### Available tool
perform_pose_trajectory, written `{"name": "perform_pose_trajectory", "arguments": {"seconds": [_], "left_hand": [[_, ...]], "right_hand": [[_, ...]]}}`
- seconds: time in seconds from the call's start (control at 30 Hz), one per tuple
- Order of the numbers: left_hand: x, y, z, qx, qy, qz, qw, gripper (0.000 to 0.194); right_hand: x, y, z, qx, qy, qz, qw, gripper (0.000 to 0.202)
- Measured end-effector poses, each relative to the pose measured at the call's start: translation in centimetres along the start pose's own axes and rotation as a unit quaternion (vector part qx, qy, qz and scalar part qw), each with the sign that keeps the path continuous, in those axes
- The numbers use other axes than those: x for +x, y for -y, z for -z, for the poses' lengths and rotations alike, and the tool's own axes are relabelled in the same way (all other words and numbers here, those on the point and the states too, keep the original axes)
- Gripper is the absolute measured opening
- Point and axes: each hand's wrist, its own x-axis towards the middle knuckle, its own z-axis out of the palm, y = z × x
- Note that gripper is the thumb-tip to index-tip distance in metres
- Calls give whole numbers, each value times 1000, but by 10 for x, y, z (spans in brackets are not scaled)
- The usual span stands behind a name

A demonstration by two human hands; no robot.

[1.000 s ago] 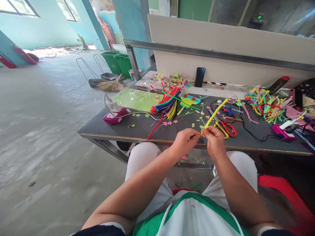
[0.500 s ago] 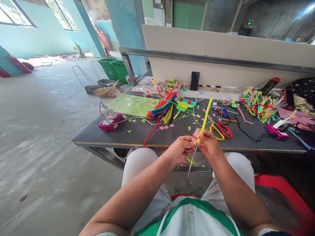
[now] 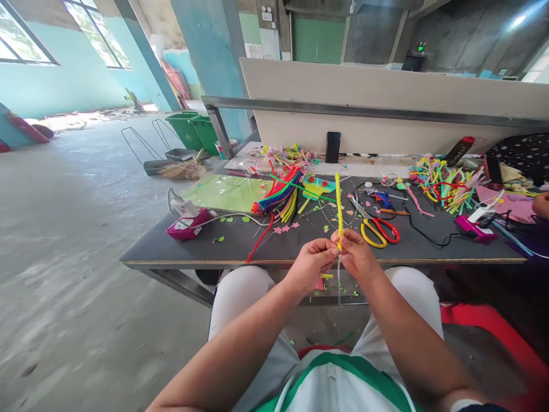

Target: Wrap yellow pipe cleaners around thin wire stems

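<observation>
A yellow pipe cleaner (image 3: 338, 203) stands nearly upright between my hands, above the table's front edge. Thin bare wires (image 3: 339, 280) hang down from its lower end. My left hand (image 3: 316, 260) pinches it low down, fingers closed. My right hand (image 3: 357, 254) grips the same spot from the other side, thumb and fingers closed. Just beyond my right hand lie scissors (image 3: 380, 232) with one yellow and one red handle. Behind my left hand is a bundle of colored pipe cleaners (image 3: 283, 197), with a red one (image 3: 260, 239) lying apart near the edge.
On the dark table (image 3: 150, 246) are a purple power strip (image 3: 189, 224), a green sheet (image 3: 235, 193), a blue glue gun (image 3: 383, 198), and a second purple power strip (image 3: 472, 228). A phone (image 3: 333, 147) leans on the back board. Another person's hand (image 3: 541, 205) shows at the right edge.
The yellow pipe cleaner has turned from leaning right to nearly upright. My view has tilted up slightly. Another person's hand has come into view at the right edge.
</observation>
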Motion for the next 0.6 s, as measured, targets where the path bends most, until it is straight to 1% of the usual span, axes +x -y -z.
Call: {"name": "perform_pose_trajectory", "arguments": {"seconds": [0.07, 0.1, 0.13, 0.17, 0.23, 0.3, 0.33, 0.37, 0.4, 0.43, 0.47, 0.53, 0.6], "left_hand": [[0, -2, 1, 89, -36, -46, 994, 26], [1, -3, 2, 150, -58, -76, 984, 23], [1, -4, 2, 223, -82, -111, 965, 20], [0, -4, 3, 300, -106, -151, 936, 17], [0, -3, 4, 443, -133, -229, 856, 14], [0, 1, 4, 544, -126, -283, 780, 17], [-1, 3, 4, 577, -118, -296, 752, 19], [-1, 5, 4, 599, -109, -303, 733, 20], [-1, 6, 4, 610, -105, -307, 722, 20], [-1, 7, 4, 611, -103, -309, 722, 20], [-2, 7, 4, 602, -101, -310, 729, 19], [-2, 4, 3, 567, -92, -303, 761, 17], [-3, -1, 2, 528, -79, -282, 797, 16]], "right_hand": [[-1, -2, -2, -40, -32, 18, 999, 20], [-3, -3, -3, -79, -54, 34, 995, 19], [-4, -2, -4, -130, -77, 55, 987, 18], [-6, -2, -4, -191, -99, 77, 973, 18], [-10, 1, -5, -311, -130, 120, 934, 19], [-13, 4, -5, -398, -143, 151, 893, 21], [-14, 6, -5, -429, -147, 163, 876, 22], [-14, 7, -6, -452, -151, 175, 861, 24], [-15, 9, -6, -468, -154, 186, 850, 24], [-15, 10, -6, -477, -154, 195, 843, 24], [-15, 12, -6, -478, -150, 201, 841, 23], [-16, 16, -6, -470, -131, 206, 848, 23], [-16, 20, -4, -456, -103, 198, 862, 25]]}}
